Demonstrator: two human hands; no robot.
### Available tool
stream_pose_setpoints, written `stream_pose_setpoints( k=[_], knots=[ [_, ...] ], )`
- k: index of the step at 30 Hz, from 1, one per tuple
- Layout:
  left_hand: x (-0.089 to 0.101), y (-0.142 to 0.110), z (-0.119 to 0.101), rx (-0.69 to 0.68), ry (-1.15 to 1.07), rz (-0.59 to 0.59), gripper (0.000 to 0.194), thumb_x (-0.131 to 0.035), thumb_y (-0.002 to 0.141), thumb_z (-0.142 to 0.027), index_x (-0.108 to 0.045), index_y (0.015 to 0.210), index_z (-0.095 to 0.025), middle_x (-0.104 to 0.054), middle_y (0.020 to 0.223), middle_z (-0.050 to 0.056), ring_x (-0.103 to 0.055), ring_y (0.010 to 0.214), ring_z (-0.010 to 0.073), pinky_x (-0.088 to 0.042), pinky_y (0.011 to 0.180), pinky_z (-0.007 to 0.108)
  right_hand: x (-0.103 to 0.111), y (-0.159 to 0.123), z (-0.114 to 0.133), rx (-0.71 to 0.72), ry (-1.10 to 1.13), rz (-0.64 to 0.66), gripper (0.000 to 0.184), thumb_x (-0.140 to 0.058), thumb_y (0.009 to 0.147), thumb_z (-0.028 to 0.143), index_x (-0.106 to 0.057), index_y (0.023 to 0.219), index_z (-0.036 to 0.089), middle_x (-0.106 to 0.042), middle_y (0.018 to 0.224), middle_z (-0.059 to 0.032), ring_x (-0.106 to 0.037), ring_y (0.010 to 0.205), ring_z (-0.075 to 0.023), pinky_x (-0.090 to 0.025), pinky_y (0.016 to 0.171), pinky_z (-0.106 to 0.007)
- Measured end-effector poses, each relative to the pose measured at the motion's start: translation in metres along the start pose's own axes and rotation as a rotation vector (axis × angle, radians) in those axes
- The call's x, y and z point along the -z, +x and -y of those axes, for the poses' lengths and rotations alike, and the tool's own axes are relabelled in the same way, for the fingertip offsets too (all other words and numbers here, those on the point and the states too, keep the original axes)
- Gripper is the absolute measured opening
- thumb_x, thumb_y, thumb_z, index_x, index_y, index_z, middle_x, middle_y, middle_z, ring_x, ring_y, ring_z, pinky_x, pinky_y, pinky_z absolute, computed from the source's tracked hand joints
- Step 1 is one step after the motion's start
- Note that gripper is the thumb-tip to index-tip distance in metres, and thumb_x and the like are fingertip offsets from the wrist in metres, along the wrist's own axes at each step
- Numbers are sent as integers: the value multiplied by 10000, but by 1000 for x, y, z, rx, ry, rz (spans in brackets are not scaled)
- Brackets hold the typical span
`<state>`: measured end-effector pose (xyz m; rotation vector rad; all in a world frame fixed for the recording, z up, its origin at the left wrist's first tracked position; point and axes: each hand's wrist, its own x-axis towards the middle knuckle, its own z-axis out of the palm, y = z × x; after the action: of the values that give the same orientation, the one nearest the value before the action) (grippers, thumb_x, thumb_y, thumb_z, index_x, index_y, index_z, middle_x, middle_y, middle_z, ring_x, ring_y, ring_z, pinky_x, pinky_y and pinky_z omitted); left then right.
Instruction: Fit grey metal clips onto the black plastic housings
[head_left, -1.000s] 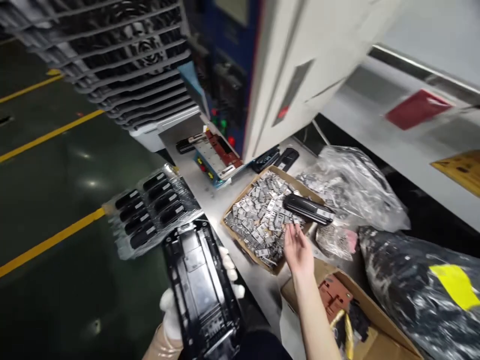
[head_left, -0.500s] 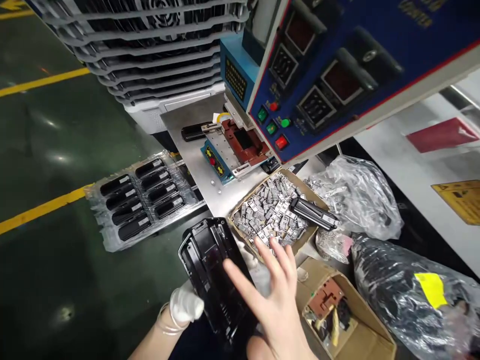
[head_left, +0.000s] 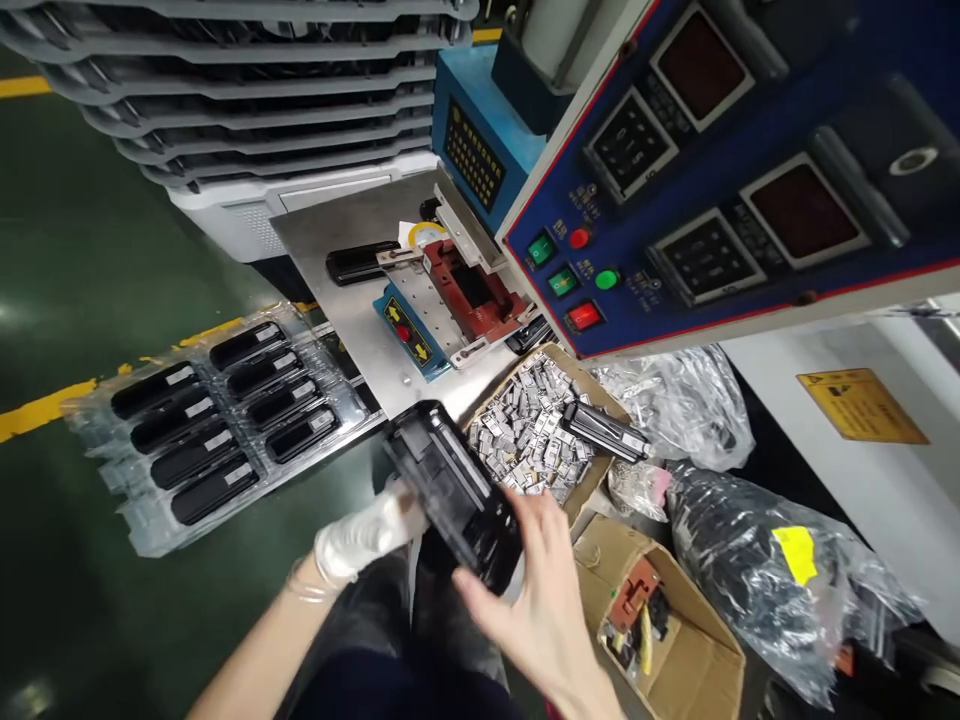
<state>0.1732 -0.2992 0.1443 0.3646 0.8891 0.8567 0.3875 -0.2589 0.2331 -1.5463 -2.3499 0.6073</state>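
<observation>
The casing [head_left: 457, 480] was glossy plastic; left of it, the tray [head_left: 150, 525] shiny plastic; beyond it, the surface [head_left: 352, 325] smooth metal.

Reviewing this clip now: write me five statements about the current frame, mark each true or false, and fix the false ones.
1. The left hand and right hand are both at the black casing. True.
2. The left hand is bare. False: it wears a white glove.
3. The plastic tray holds eight black pieces. True.
4. The yellow sticker is on that tray. False: it is on the dark plastic bag.
5. The small grey parts are heaped in a cardboard box. True.
</observation>
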Motion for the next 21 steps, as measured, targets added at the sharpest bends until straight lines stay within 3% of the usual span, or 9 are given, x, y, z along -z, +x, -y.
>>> stream_pose_setpoints(
  k=[2, 3, 4, 6, 9, 11, 16, 18, 21],
  knots=[
    [16, 17, -29, -32, 93, -36, 545, -529, 763, -362, -699, 1240, -162, -691, 1260, 115, -641, 1228, 244, -477, 1071, 391, 2, 32, -25, -27, -50, -71, 711, -592, 858, 655, -500, 1367, 168, -578, 1141, -158, -537, 1120, -389, -490, 927, -651],
    [28, 25, -42, -44, 154, -74, 509, -463, 827, -361, -693, 1237, -167, -650, 1340, 130, -615, 1268, 232, -551, 999, 408, 1, 49, -38, -29, -82, -118, 711, -587, 853, 659, -513, 1350, 156, -576, 1106, -155, -534, 1089, -380, -482, 920, -646],
    [41, 35, -55, -50, 220, -131, 529, -424, 883, -364, -655, 1305, -144, -604, 1411, 132, -573, 1322, 230, -448, 1109, 406, -2, 68, -50, -30, -114, -161, 718, -586, 844, 666, -528, 1328, 139, -574, 1075, -155, -531, 1063, -373, -474, 920, -640],
    [72, 57, -78, -46, 354, -296, 523, -474, 936, -406, -595, 1391, -179, -477, 1543, 104, -423, 1453, 257, -343, 1201, 471, -10, 105, -70, -45, -175, -228, 737, -590, 819, 682, -558, 1282, 109, -579, 1036, -163, -529, 1031, -369, -463, 925, -625],
    [117, 102, -110, -71, 557, -590, 756, -606, 900, -442, -365, 1558, -156, -246, 1664, 99, -200, 1549, 290, -122, 1280, 482, -28, 159, -87, -98, -220, -260, 754, -608, 775, 690, -583, 1237, 95, -608, 1052, -193, -540, 1052, -390, -449, 949, -618],
    [139, 136, -130, -128, 682, -686, 758, -619, 874, -349, -371, 1552, -120, -279, 1656, 103, -192, 1550, 290, -87, 1292, 418, -39, 189, -91, -134, -218, -250, 763, -635, 753, 685, -589, 1227, 89, -623, 1086, -215, -554, 1093, -412, -440, 975, -615],
    [160, 206, -165, -229, 906, -725, 834, -637, 725, -132, -429, 1531, -186, -493, 1544, 56, -314, 1506, 303, -191, 1286, 370, -51, 241, -84, -99, -191, -223, 808, -576, 840, 674, -550, 1297, 8, -615, 1218, -282, -568, 1195, -422, -426, 1043, -558],
    [164, 221, -170, -249, 959, -720, 891, -630, 685, -98, -403, 1544, -169, -506, 1531, 72, -352, 1488, 295, -222, 1277, 358, -55, 255, -81, -73, -198, -213, 812, -529, 880, 666, -535, 1321, -15, -614, 1240, -283, -564, 1220, -418, -418, 1059, -544],
    [171, 234, -172, -264, 1004, -716, 926, -625, 656, -89, -389, 1549, -153, -516, 1520, 87, -359, 1483, 298, -238, 1273, 368, -64, 274, -82, -74, -207, -225, 845, -615, 817, 685, -551, 1306, -1, -620, 1242, -282, -566, 1214, -433, -425, 1062, -566]
  ],
)
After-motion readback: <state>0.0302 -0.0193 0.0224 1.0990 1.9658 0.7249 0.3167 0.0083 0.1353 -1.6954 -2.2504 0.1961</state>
